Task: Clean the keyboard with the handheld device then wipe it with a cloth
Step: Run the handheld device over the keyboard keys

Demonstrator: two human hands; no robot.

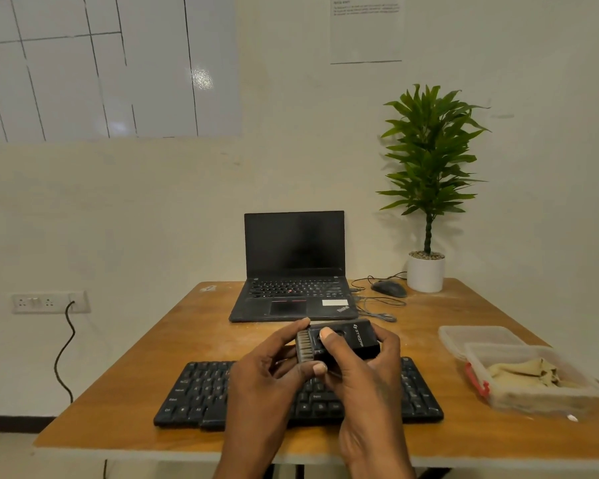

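A black keyboard (194, 392) lies on the wooden table (135, 357) near its front edge. Above its middle I hold a small black handheld device (355, 338) with a brush head at its left end. My right hand (367, 385) grips the body, thumb on top. My left hand (267, 378) pinches the brush end between thumb and fingers. A beige cloth (529, 375) lies crumpled in a clear plastic box (533, 399) at the right of the table.
An open black laptop (293, 267) with a dark screen stands behind the keyboard. A wired mouse (389, 288) and its cables lie to its right. A potted plant (426, 271) occupies the far right corner. The box lid (478, 337) rests behind the box.
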